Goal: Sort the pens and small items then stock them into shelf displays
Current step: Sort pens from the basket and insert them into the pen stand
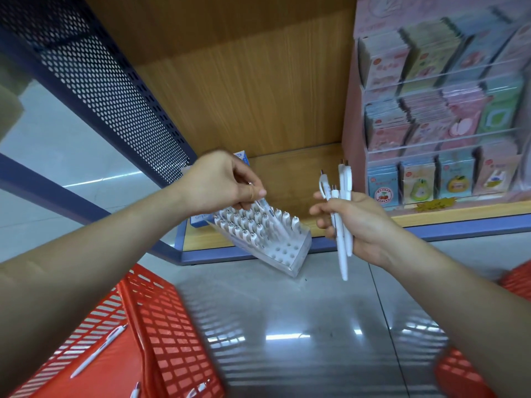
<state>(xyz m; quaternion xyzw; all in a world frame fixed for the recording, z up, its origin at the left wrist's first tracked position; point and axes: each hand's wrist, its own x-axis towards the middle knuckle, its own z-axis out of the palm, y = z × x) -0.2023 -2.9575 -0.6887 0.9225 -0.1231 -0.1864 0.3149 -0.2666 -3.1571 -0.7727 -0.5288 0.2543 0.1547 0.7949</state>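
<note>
Nearest the camera, a red basket [161, 326] holding loose pens [97, 351] sits on a glossy grey floor [287, 326]. Beyond it, the left hand [221, 182] pinches one pen [263, 206] over a clear rack [287, 248], tilted at the shelf's front edge and partly filled. The right hand [359, 222] grips a bunch of white pens [342, 239]. Farther back is the wooden shelf [287, 173], with a pink card display [353, 110] on its right and a perforated blue panel [100, 81] on its left.
</note>
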